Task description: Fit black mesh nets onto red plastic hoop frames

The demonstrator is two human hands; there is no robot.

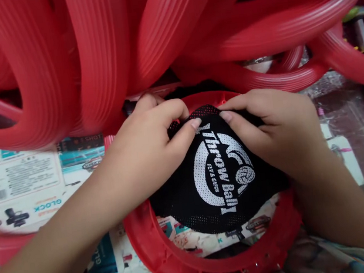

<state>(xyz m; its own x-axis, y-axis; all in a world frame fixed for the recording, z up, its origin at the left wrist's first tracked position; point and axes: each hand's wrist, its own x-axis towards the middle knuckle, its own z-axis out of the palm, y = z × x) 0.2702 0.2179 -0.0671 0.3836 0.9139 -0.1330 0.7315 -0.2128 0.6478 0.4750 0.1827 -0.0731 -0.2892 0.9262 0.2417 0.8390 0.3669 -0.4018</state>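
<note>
Both hands [211, 133] on mesh [208, 190] in red ring [169, 256]

Red ring [170, 260]: moulded plastic, ridged, slight sheen | black disc [192, 196]: perforated mesh cloth, matt, white print | hoop pile [100, 53]: ribbed glossy red plastic | cartons [19, 181]: printed card, smooth

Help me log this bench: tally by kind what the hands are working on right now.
Hands: 2, left and right
Red plastic ring under the hands: 1
Black mesh disc printed "Throw Ball": 1
Total: 4
The loose red rings piled behind overlap too much to count.
</note>
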